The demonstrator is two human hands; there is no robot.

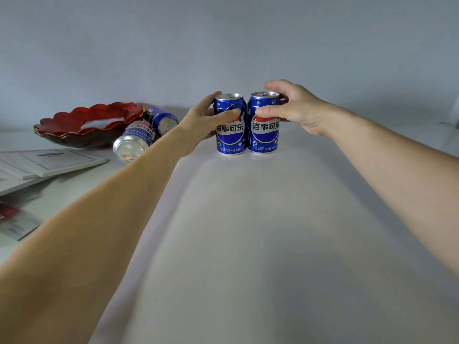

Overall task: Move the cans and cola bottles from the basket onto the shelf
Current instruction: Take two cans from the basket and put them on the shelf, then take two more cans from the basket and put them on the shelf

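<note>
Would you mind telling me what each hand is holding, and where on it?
The left hand grips the left can round its upper side; the right hand grips the right can likewise.

Glossy metal cans (231, 135); glossy red dish (82, 125); smooth, faintly shiny white shelf (248, 232).

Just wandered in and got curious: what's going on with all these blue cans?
A person is setting drink cans on a white shelf. The left hand grips one upright can and the right hand grips another upright can; the two stand side by side, about touching. Two more cans lie tipped over to the left, beside a red dish and some papers. No basket or bottles are in view.
</note>
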